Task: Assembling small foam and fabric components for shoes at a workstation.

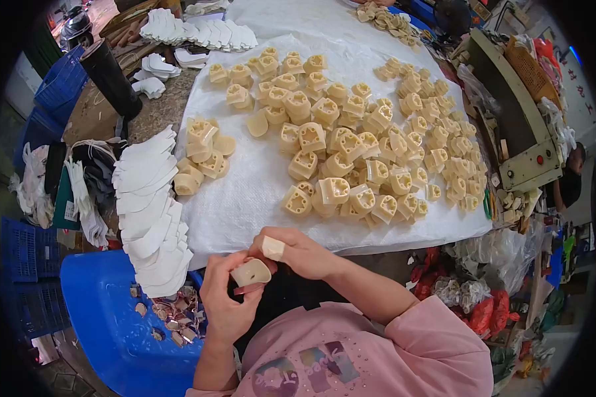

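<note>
In front of my chest, my left hand is closed round a beige moulded shoe heel. A reddish-pink strip runs along the heel's lower edge. My right hand is curled right at the heel's far side, with pale tape round one digit. Its fingertips are hidden, so what they pinch does not show. Just beyond my hands, many similar hollow-topped heels are heaped on a white sheet. A smaller cluster of heels sits to the left.
Overlapping white cut pieces lie along the table's left edge, more white pieces at the far left. A blue tub holding reddish and beige scraps stands at lower left. At right is a beige machine; a dark cylinder rises far left.
</note>
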`<state>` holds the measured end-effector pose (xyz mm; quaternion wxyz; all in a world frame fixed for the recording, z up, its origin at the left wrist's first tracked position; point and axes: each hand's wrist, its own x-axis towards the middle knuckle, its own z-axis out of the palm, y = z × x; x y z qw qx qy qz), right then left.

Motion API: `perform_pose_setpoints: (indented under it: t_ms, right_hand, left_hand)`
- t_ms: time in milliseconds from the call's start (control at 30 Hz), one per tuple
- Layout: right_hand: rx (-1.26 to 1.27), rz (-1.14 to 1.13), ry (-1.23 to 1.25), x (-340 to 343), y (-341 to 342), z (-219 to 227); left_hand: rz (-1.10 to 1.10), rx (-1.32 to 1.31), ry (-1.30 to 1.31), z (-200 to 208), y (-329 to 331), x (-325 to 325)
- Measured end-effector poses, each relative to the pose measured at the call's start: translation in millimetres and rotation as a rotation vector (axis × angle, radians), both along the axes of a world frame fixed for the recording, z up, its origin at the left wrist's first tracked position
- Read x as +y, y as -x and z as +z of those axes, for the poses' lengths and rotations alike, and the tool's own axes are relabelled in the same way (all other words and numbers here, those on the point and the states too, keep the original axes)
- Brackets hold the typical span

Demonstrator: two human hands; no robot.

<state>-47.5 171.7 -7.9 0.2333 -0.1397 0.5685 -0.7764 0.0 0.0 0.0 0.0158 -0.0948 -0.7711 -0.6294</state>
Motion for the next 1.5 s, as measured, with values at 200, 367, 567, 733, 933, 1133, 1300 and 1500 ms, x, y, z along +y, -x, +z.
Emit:
perform_pose_setpoints:
  t_ms: [200, 367, 567, 733, 933, 1133, 1300, 1500]
  right_hand:
    - [0.201, 0.086, -0.056, -5.2, 1.4, 2.4]
    - [0.608, -0.216, -0.446, -12.5, -3.5, 4.3]
    - [0.038, 0.039, 0.036, 0.6, -4.0, 0.0]
    - [0.471, -0.122, -0.181, -10.3, -10.8, -6.1]
    - [-0.017, -0.057, 0.172, -15.0, -17.7, -26.3]
    - [0.134, -0.138, -0.131, -20.5, -25.1, -10.4]
    - [0.075, -0.181, -0.201, -22.6, -22.2, -21.4]
    - [0.087, -0.224, -0.057, -29.1, -27.4, -21.6]
  left_hand:
    - [0.010, 0.239, 0.311, 17.8, -3.9, -0.6]
    - [0.057, 0.272, 0.320, 12.7, 3.5, 2.3]
    - [0.170, 0.443, 0.230, 3.8, 7.4, 6.0]
    - [0.209, 0.473, 0.275, -5.3, 5.1, 16.3]
    - [0.270, 0.420, 0.291, -11.3, 2.6, 18.9]
    - [0.401, 0.479, 0.300, -21.5, 1.5, 24.8]
    - [0.441, 0.519, 0.398, -24.2, 7.4, 21.4]
    - [0.438, 0.518, 0.298, -28.2, 3.6, 20.2]
